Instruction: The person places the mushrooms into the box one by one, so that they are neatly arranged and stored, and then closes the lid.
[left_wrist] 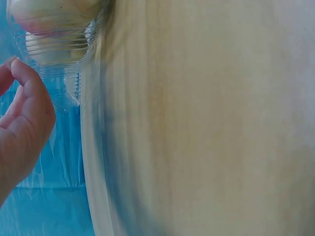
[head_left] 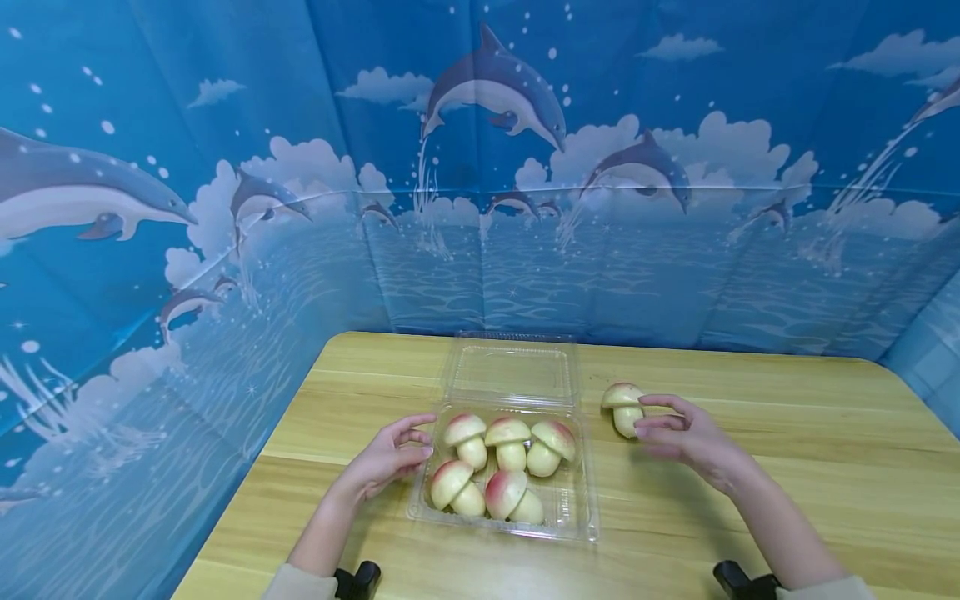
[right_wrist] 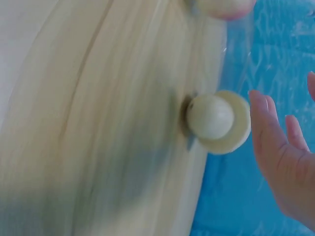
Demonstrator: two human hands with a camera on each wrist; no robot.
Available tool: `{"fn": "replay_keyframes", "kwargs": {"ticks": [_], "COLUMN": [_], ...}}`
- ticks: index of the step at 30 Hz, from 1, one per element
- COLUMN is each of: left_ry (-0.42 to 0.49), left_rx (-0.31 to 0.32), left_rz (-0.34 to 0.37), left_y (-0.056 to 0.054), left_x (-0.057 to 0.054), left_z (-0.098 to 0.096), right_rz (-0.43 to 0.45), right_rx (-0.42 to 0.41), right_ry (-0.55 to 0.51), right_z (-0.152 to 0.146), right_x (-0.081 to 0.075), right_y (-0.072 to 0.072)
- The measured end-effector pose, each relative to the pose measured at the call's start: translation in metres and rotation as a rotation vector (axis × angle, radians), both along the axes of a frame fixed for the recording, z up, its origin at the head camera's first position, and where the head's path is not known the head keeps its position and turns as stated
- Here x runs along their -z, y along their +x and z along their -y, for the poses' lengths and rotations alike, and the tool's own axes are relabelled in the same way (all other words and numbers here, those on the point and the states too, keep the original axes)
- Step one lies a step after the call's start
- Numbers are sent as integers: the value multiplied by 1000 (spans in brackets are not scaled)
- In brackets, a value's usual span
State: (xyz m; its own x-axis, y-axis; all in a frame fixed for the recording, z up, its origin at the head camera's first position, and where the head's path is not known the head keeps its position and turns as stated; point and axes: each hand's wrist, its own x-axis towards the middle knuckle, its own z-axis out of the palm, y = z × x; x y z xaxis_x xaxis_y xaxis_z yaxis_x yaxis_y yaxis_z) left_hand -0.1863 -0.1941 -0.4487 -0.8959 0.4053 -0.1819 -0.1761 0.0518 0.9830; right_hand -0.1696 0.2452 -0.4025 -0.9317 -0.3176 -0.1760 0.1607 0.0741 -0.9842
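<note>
Mushroom-shaped buns with pale stems and pink-tinged caps fill most of a clear plastic clamshell box (head_left: 577,521), among them a front-row mushroom bun (head_left: 506,493). My left hand (head_left: 390,457) is at the box's left side, fingers loosely bent and holding nothing; the left wrist view shows that hand (left_wrist: 27,115) just below the box wall (left_wrist: 59,66). To the right of the box, a single mushroom bun (head_left: 622,408) lies on the table. The fingertips of my right hand (head_left: 686,437) reach its right side, spread rather than closed round it. In the right wrist view this bun (right_wrist: 211,118) shows its stem end, beside the hand (right_wrist: 285,162).
The box's lid (head_left: 512,372) is folded back flat toward the far edge of the wooden table (head_left: 787,450). Behind and at the left hangs a blue curtain (head_left: 465,275) printed with dolphins. An unfilled spot in the box lies at its front right corner.
</note>
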Motion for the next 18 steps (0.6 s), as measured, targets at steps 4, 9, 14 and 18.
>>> {"fn": "replay_keyframes", "kwargs": {"ticks": [4, 9, 14, 18], "left_ry": [1, 2, 12, 9], "left_rx": [7, 8, 2, -4], "left_rz": [-2, -1, 3, 9], "left_y": [-1, -1, 0, 0], "left_x": [1, 1, 1, 0], "left_z": [0, 1, 0, -1], "right_rz": [7, 25, 34, 63], "right_rx": [39, 67, 94, 134], "right_ry": [28, 60, 52, 52], "right_z": [-9, -12, -13, -14], "right_x": [5, 10, 18, 25], "right_y": [-2, -6, -11, -16]}}
